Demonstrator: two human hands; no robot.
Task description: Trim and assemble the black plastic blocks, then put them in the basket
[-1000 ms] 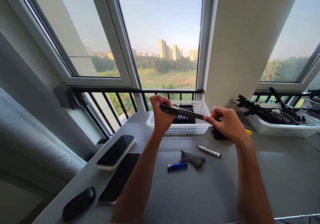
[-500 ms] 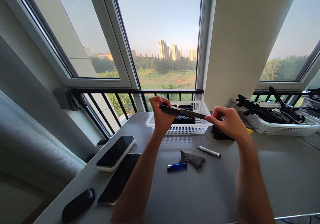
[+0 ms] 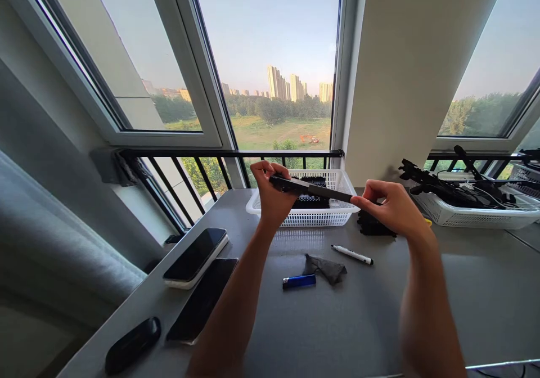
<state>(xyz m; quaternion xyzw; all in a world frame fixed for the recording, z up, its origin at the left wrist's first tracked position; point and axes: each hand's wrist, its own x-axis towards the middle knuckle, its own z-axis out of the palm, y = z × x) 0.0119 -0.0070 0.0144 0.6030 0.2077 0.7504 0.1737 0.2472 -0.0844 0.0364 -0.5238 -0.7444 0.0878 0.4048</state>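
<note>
Above the desk, my left hand (image 3: 273,193) pinches the left end of a black narrow piece (image 3: 286,185) with a paler grey upper edge. From it a flat dark strip (image 3: 331,193) runs to the right, slanting slightly down. My right hand (image 3: 386,205) grips the strip's far end between thumb and fingertips. The strip looks straight and taut; whether it is joined to the black piece I cannot tell. Behind them stands a white plastic basket (image 3: 312,218) holding black parts (image 3: 311,202). Below and near my right hand lies another black part (image 3: 374,225).
On the grey desk (image 3: 320,333) lie a blue lighter (image 3: 299,282), a crumpled grey cloth (image 3: 324,268) and a white marker (image 3: 352,255). To the left are a phone on a white box (image 3: 196,257), a dark flat slab (image 3: 205,302) and a black mouse (image 3: 133,345). A second basket (image 3: 485,218) overflows with black parts.
My right hand has shifted slightly to the right, with its forearm swung outward. My left hand stays nearly where it was, and both keep their hold.
</note>
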